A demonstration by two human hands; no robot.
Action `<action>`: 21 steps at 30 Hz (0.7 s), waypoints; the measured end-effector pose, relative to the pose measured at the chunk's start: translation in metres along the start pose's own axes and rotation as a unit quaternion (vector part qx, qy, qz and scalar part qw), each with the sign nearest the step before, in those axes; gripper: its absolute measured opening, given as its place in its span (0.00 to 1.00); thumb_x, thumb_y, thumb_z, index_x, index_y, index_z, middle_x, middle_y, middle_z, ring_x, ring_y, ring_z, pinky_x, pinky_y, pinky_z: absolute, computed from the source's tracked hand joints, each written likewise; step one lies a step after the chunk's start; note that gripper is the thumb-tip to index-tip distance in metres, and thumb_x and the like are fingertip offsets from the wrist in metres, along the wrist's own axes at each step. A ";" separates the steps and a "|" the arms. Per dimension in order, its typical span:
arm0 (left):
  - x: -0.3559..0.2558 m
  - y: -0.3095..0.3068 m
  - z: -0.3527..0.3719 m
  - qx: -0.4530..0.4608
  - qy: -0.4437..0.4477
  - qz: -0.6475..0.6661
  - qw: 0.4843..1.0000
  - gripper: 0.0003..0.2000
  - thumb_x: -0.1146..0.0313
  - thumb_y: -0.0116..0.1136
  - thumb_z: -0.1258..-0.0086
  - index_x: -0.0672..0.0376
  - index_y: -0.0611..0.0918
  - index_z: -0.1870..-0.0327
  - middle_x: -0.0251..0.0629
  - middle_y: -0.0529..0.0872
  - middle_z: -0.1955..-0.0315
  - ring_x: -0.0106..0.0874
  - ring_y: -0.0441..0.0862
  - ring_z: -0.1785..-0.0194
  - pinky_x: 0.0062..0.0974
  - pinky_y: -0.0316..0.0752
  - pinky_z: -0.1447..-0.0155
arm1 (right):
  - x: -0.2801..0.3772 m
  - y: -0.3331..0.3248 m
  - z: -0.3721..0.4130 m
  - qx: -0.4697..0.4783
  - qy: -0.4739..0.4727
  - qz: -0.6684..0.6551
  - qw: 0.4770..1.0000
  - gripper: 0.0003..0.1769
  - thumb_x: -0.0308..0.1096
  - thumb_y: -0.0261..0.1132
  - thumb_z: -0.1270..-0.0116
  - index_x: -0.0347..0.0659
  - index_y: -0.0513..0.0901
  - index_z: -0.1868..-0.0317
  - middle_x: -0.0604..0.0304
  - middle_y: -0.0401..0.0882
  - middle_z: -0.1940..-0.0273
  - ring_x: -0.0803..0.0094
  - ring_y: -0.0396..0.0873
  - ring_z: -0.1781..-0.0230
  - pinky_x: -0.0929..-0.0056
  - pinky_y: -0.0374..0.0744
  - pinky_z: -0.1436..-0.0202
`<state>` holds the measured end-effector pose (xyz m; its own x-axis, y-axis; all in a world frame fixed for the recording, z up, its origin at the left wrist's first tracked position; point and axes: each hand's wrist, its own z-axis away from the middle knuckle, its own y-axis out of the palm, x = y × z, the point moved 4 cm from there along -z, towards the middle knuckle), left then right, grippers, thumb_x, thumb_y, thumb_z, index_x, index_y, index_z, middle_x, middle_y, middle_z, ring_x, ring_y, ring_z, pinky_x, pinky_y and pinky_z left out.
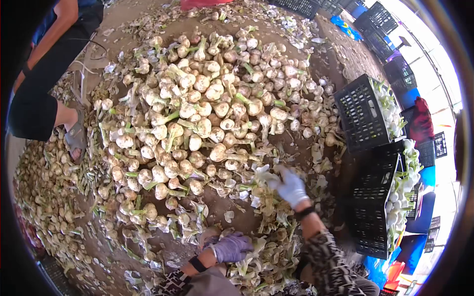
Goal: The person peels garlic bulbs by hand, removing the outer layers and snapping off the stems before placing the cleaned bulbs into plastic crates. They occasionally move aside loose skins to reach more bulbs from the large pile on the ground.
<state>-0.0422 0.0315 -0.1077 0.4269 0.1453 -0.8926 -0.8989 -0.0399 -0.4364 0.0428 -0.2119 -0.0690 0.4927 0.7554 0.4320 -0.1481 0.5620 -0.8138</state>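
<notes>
My left hand, in a purple glove, is low in the middle, beside loose peels. Its fingers are curled together, and whatever they may hold is hidden. Farther right and forward, my right hand wears a white glove and is above the peel heap. Motion smears its fingers; pale peel lies by the fingertips, and I cannot tell whether it is held. Ahead of both hands spreads a big pile of bulbs with short green stems and dirty, papery skins.
Black crates of pale, cleaned bulbs stand at the right. Another person's bent leg and sandalled foot are at the left edge of the pile. More crates stand at the back right.
</notes>
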 end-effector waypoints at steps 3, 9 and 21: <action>-0.005 -0.049 0.027 -0.055 -0.010 0.001 0.998 0.13 0.61 0.58 0.41 0.54 0.82 0.57 0.40 0.80 0.60 0.41 0.74 0.53 0.35 0.70 0.48 | 0.033 0.080 0.019 0.168 -0.030 0.177 0.969 0.26 0.41 0.64 0.44 0.53 0.71 0.43 0.45 0.67 0.41 0.51 0.69 0.41 0.56 0.76 0.43; 0.023 -0.085 0.055 -0.236 -0.302 0.096 0.919 0.12 0.60 0.57 0.40 0.54 0.83 0.59 0.43 0.83 0.63 0.42 0.77 0.53 0.34 0.71 0.46 | 0.010 0.116 0.141 0.506 -0.344 0.163 0.774 0.21 0.42 0.62 0.43 0.44 0.78 0.50 0.49 0.75 0.48 0.54 0.75 0.49 0.61 0.77 0.49; 0.006 -0.125 0.066 -0.378 -0.211 -0.107 0.895 0.13 0.69 0.65 0.51 0.57 0.83 0.61 0.42 0.78 0.51 0.45 0.71 0.47 0.40 0.68 0.43 | 0.063 0.102 -0.071 -0.039 0.328 -0.707 0.626 0.11 0.45 0.66 0.39 0.49 0.76 0.64 0.63 0.76 0.79 0.70 0.72 0.84 0.72 0.70 0.85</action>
<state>0.0662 0.1025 -0.0507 0.3624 0.5831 -0.7271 -0.4087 -0.6017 -0.6862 0.1199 -0.1307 -0.1526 0.3335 -0.7924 0.5107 0.8628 0.4748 0.1733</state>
